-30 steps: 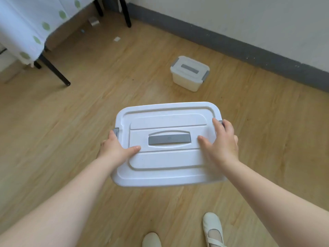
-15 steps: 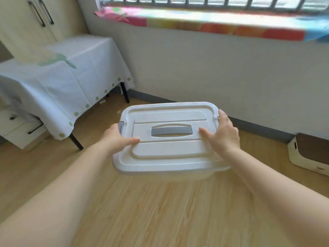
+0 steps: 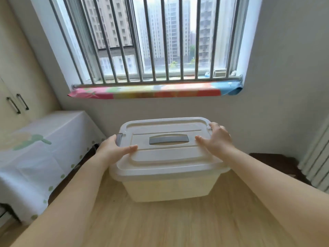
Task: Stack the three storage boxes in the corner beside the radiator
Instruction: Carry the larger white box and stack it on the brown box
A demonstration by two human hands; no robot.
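Observation:
I hold a large translucent white storage box with a white lid and a grey handle in front of me, off the floor. My left hand grips its left end by the grey clip, thumb lying on the lid. My right hand grips the right end the same way. The white radiator stands at the right edge of the view. The other two boxes are out of sight.
A barred window with a colourful sill cover faces me. A table under a white dotted cloth stands at the left, cupboard doors behind it. A dark-topped low object sits on the wooden floor near the radiator.
My view has swung up from the floor to the window wall while I carry the big box. The small box on the floor has left the view. The radiator has come into sight.

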